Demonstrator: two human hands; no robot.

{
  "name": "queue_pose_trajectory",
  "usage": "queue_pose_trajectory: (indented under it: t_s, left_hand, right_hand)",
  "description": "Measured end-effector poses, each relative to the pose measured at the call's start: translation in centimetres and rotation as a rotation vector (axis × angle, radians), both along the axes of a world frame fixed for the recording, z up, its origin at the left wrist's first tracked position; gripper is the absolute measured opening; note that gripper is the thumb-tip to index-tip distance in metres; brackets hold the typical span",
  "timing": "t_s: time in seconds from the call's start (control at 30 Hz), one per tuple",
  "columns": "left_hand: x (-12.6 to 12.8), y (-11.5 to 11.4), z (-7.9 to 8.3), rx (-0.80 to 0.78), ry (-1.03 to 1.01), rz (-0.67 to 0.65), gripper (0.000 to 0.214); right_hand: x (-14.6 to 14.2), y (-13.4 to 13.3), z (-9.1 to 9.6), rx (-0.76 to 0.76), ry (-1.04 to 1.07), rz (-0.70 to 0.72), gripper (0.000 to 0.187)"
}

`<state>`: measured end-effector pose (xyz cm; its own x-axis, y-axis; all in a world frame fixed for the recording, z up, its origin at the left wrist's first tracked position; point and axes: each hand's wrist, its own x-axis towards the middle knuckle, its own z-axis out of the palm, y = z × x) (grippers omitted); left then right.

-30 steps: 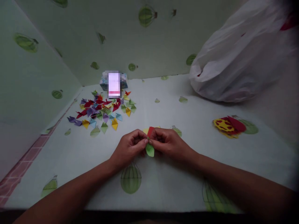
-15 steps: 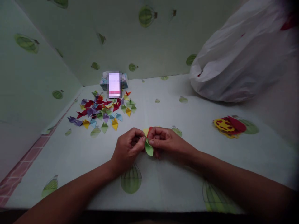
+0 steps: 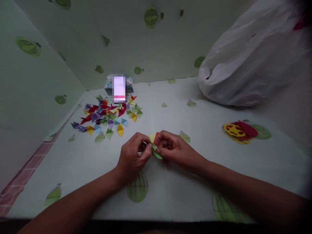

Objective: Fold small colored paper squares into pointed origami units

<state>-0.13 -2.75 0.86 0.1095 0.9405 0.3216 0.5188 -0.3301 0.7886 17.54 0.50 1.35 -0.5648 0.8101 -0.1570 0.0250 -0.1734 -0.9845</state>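
Note:
Between my two hands is a small green folded paper (image 3: pixel 157 152), held low over the table's middle. My left hand (image 3: pixel 136 152) pinches its left edge with thumb and forefinger. From the other side my right hand (image 3: pixel 172 146) grips it, the thumb pressing on the green face. Just behind the fingers show a yellow paper piece (image 3: pixel 152 138) and a sliver of red paper (image 3: pixel 157 134); whether these are held or lie on the table I cannot tell. Fingers hide part of the green paper.
Many coloured folded paper pieces (image 3: pixel 109 123) lie heaped at the back left, before a lit phone (image 3: pixel 119 87) and a patterned box (image 3: pixel 130 85). A large white plastic bag (image 3: pixel 234 78) stands back right. Yellow and red cut-outs (image 3: pixel 234 130) lie on the right.
The green paper has turned between my fingers, showing a narrower face, its lower tip now higher and further right. My right thumb has shifted over it. Everything else stays put.

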Motion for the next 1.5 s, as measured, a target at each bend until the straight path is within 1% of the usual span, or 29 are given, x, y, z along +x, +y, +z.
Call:
queue_pose_trajectory:
  t_s: [0.1,0.2,0.3,0.4,0.47,0.53,0.6,0.63,0.77,1.0,1.23,1.33,1.5]
  left_hand:
    - [0.0,0.0,0.1,0.011,0.005,-0.037,0.006]
    - [0.0,0.0,0.3,0.041,0.071,-0.038,0.009]
    - [-0.1,0.1,0.4,0.006,0.049,0.015,0.009]
    - [-0.1,0.3,0.5,-0.132,-0.128,0.137,0.01]
    - [0.0,0.4,0.6,-0.246,-0.296,0.193,0.014]
    - [0.1,0.5,0.7,-0.327,-0.435,0.201,0.018]
    - [0.3,0.4,0.7,-0.36,-0.496,0.185,0.02]
    - [0.5,0.3,0.7,-0.366,-0.51,0.169,0.021]
    - [0.9,-0.3,0.8,-0.434,-0.573,0.097,0.023]
    - [1.2,-0.8,0.8,-0.584,-0.684,0.049,0.026]
    - [1.4,-0.9,0.6,-0.618,-0.711,0.016,0.036]
    - [1.4,-1.1,0.6,-0.613,-0.71,-0.004,0.035]
    - [1.4,-1.3,0.6,-0.6,-0.71,-0.032,0.035]
  right_hand:
    - [0.0,0.0,-0.1,0.064,-0.026,-0.042,0.02]
    - [0.1,0.0,-0.2,0.125,-0.017,-0.069,0.017]
    - [0.3,0.0,0.0,0.084,0.035,-0.109,0.016]
    - [0.4,-0.1,0.1,0.061,0.054,-0.161,0.014]
    - [0.3,-0.1,-0.1,0.111,0.017,-0.155,0.015]
    - [0.2,-0.2,-0.5,0.183,-0.035,-0.11,0.015]
    - [0.1,-0.2,-0.8,0.232,-0.063,-0.082,0.016]
    - [0.0,-0.3,-1.0,0.232,-0.061,-0.08,0.016]
    - [-0.1,-0.4,-1.4,0.187,-0.008,-0.113,0.016]
    - [0.0,-0.1,-1.5,0.127,0.04,-0.103,0.014]
    - [-0.1,0.1,-1.3,0.075,0.046,-0.097,0.016]
    - [-0.1,0.2,-1.4,0.005,0.076,-0.085,0.021]
    - [0.0,0.2,-1.5,-0.064,0.101,-0.067,0.022]
